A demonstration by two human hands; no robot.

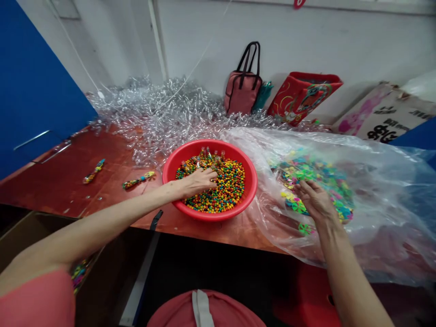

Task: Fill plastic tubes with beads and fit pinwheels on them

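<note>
A red basin [251,181] on the table holds many small coloured balls [228,186] and several clear tubes [204,155] near its far side. My left hand [200,180] is in the basin over the balls, its fingers curled; what they hold, if anything, is hidden. To the right, my right hand [314,197] reaches to a clear plastic bag [384,181] with bright pinwheel-like pieces [306,170] in it. Its fingertips are close together at the pieces, and anything between them is too small to make out.
Two filled tubes, one nearer [138,180] and one farther left [94,171], lie on the red table [41,186]. Clear empty tubes [163,113] are heaped along the wall. Behind stand a pink bag [241,93], a red bag [303,97] and a printed sack [381,113]. An open box [112,268] sits lower left.
</note>
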